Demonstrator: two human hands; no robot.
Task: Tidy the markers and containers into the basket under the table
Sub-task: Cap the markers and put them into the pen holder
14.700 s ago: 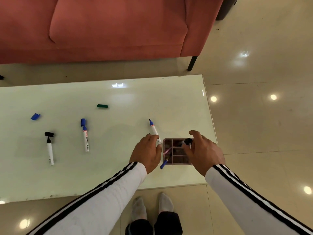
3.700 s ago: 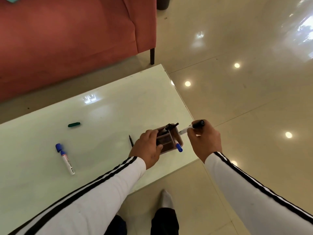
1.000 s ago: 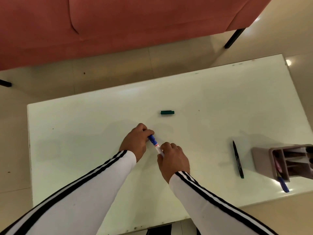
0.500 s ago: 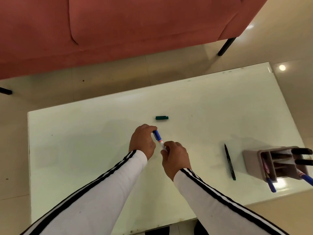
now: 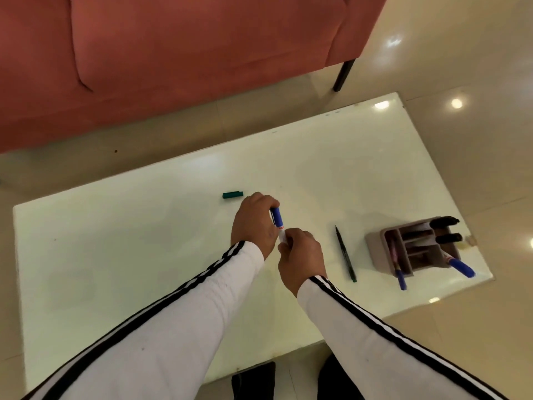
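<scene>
- The blue marker (image 5: 277, 218) lay on the table (image 5: 115, 255) 3.7 s ago, its cap loose at the tip. It is now held up between both hands.
- The cap end is gripped by the left hand (image 5: 253, 223). The white barrel is pinched by the right hand (image 5: 301, 255).
- The cap is judged seated, though the seam is hidden.
- Left out on the table:
  - green cap (image 5: 232, 194), at 10 o'clock of the left hand
  - black pen (image 5: 345, 254), at 3 o'clock of the right hand
  - tipped organizer (image 5: 375, 246), further out at 3 o'clock
- The basket is not in view, so nothing is judged stowed yet.

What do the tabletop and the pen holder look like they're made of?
Tabletop: likely glass or glossy lacquer, pale greenish white; it carries a bright glare spot. Pen holder: probably matte moulded plastic, dusty pink, with thin dividers and no shine.
</scene>
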